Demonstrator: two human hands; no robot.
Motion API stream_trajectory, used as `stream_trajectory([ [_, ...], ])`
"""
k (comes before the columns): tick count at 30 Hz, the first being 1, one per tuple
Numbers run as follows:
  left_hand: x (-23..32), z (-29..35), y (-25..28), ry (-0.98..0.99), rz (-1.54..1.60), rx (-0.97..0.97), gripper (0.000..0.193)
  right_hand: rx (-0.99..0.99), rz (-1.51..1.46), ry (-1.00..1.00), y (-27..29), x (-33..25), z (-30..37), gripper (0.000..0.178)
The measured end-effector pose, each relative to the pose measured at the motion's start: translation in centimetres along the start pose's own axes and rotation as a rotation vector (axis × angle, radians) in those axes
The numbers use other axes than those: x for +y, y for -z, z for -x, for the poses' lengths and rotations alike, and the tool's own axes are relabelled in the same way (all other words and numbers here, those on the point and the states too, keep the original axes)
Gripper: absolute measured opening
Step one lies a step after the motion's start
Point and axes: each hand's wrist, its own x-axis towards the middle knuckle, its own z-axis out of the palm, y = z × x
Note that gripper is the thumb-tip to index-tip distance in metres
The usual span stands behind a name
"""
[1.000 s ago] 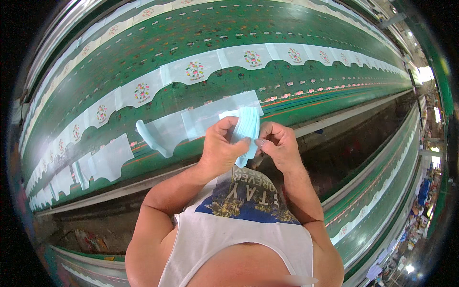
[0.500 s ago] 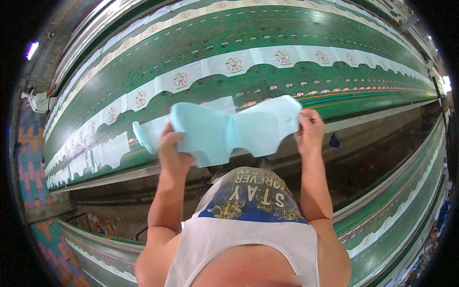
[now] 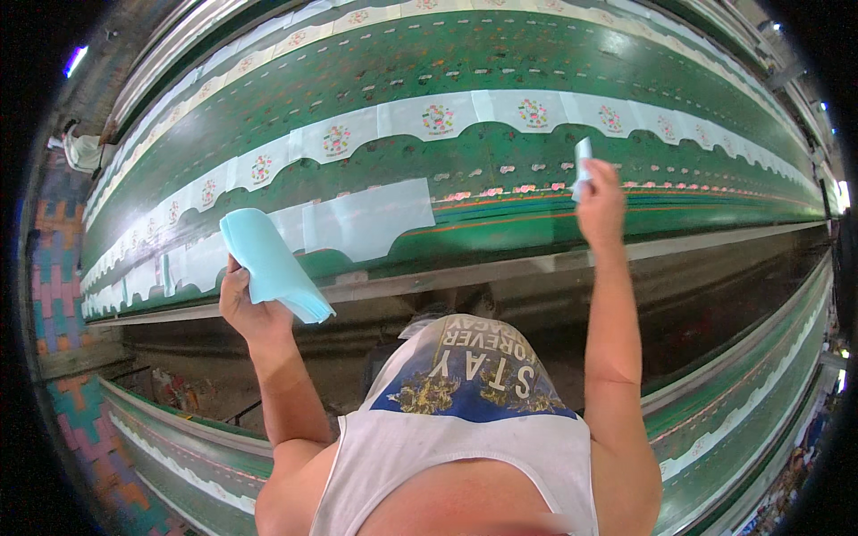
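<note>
Light-blue bundle [image 3: 271, 261] is kinda filling left hand [image 3: 250, 305] by green table [image 3: 509, 221]. Right hand [image 3: 601, 204] is pinching pale piece [image 3: 583, 159]; hovering over table.

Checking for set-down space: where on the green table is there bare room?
The near green strip is bare right of the plain pieces, between the pink marks and the near edge. Another patch, dotted with pale marks, lies between those and the printed row; the right hand overlaps both. Crowded: left, around the blue stack in the left hand.
</note>
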Motion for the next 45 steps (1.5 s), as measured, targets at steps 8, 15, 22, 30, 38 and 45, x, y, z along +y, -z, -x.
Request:
stream_trajectory([
  [8, -1.4, -1.2, -1.9, -0.059, 0.015, -0.021, 0.058, -0.309, -0.194, 0.081, -11.0, -7.6, 1.2, 0.038],
  [15, -2.8, -1.6, -1.9, 0.082, -0.022, 0.034, 0.06, -0.479, -0.357, 0.212, -17.4, -12.5, 2.5, 0.037],
  [22, -6.3, -3.4, -4.0, 0.284, -0.039, 0.021, 0.059, -0.604, -0.489, -0.012, -14.8, -13.3, 3.6, 0.029],
  [30, -15.4, -3.7, -8.4, 0.441, -0.02, -0.03, 0.033, -0.427, -0.939, -0.317, -3.3, -18.9, 0.7, 0.014],
  [38, -20.3, -3.5, -12.6, 0.416, -0.213, -0.007, 0.034, -0.248, -0.905, -0.417, -0.6, -11.9, 0.4, 0.012],
  [45, -20.5, -4.1, -9.0, -0.391, -1.096, 0.024, 0.038, -0.007, -0.938, -0.637, 0.9, 4.5, -1.8, 0.008],
])
